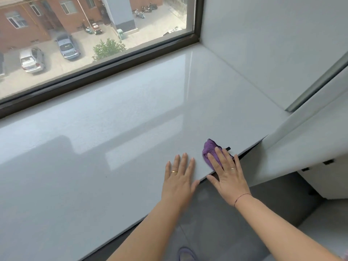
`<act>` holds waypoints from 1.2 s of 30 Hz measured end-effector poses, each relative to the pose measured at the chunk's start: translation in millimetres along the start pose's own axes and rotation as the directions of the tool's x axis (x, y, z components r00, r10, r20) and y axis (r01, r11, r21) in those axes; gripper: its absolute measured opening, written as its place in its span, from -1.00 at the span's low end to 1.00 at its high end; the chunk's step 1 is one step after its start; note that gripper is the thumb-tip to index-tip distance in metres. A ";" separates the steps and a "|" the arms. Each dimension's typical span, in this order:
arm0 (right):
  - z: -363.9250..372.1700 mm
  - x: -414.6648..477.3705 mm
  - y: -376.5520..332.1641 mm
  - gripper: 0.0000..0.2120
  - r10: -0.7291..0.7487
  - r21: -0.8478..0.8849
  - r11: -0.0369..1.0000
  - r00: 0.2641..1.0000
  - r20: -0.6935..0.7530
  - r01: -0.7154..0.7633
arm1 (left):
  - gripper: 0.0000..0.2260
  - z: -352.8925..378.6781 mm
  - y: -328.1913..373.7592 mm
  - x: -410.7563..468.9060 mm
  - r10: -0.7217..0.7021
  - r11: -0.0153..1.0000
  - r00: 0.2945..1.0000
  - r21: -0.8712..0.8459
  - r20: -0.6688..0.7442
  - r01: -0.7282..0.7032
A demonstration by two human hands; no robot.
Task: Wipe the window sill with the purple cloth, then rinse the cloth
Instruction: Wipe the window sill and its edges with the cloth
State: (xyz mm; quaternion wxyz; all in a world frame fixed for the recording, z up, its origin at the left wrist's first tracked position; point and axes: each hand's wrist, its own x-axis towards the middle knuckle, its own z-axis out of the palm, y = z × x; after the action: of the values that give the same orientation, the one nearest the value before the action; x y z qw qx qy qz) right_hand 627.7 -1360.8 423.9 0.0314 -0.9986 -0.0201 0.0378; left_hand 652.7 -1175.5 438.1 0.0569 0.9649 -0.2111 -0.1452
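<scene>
Hands both spread flat: right hand (pixel 228 178) presses purple cloth (pixel 211 150) at front edge of window sill (pixel 131 119), far right; left hand (pixel 179 178) rests bare on sill beside. Cloth maybe overhanging edge slightly.

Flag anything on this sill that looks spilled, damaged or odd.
Nothing stands out. The purple cloth lies bunched under the right hand at the front edge of the window sill; the left hand rests flat beside it.

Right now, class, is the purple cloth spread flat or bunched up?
Bunched up. The purple cloth forms a crumpled wad under the flat right hand, near the front edge of the window sill.
</scene>
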 end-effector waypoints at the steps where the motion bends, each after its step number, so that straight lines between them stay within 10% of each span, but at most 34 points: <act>1: -1.0 2.4 6.9 -0.38 0.006 0.009 1.000 1.000 0.006 -0.006 | -0.42 -1.3 4.7 8.6 0.016 1.000 1.000 0.000 -0.003 -0.016; 36: -34.4 96.7 235.6 -0.49 0.536 0.285 0.803 0.843 0.040 -0.524 | -0.36 -4.5 77.6 120.2 0.221 0.975 0.975 -0.002 -0.026 -0.222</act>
State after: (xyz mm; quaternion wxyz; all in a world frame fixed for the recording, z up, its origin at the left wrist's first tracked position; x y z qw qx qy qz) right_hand 735.5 -1593.7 435.9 0.1631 -0.9498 0.2656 0.0264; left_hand 728.2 -1296.5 424.9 0.0779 0.9370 -0.3163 -0.1264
